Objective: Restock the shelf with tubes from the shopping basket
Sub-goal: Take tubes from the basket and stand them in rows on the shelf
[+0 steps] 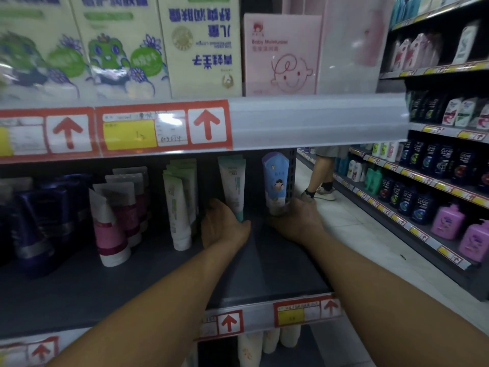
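Both my arms reach deep into the grey middle shelf (267,271). My left hand (221,225) grips the foot of a white tube with teal print (233,181), which stands upright on its cap. My right hand (297,219) holds the base of a blue-and-white tube with a cartoon figure (275,178), upright beside the shelf's right post. To the left stand rows of white-and-green tubes (178,205), pink-and-white tubes (111,221) and dark blue tubes (45,221). The shopping basket is out of view.
The shelf above (304,120) carries boxed baby products and hangs low over my hands. A lower shelf holds pale bottles (264,345). Right of the aisle run shelves of shampoo bottles (423,181). A person's legs (321,176) stand in the aisle behind the shelf post.
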